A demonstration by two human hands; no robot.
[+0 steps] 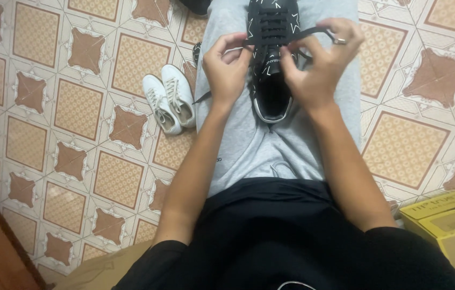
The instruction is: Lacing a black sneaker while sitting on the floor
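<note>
Head view, looking straight down: black low-top sneaker with white star print and white sole edge (271, 80) lying at twelve o'clock on a lap in light grey sweatpants (270, 145), heel toward the body, toe out of frame at the top. At eleven o'clock of the shoe's tongue, left hand (226, 67), fingers curled together, thumb and forefinger pinching a black flat lace (313, 33) end just beside the eyelets. At one o'clock, right hand (319, 62), fingers bent and pressed close, gripping the other lace run pulled taut across the top eyelets; silver ring (339, 41) on one finger. At nine o'clock of the lap, a pair of white lace-up sneakers (169, 102) side by side on brown-and-cream patterned floor tiles (77, 107). At four o'clock, near the right elbow, a yellow cardboard box (450, 223).
</note>
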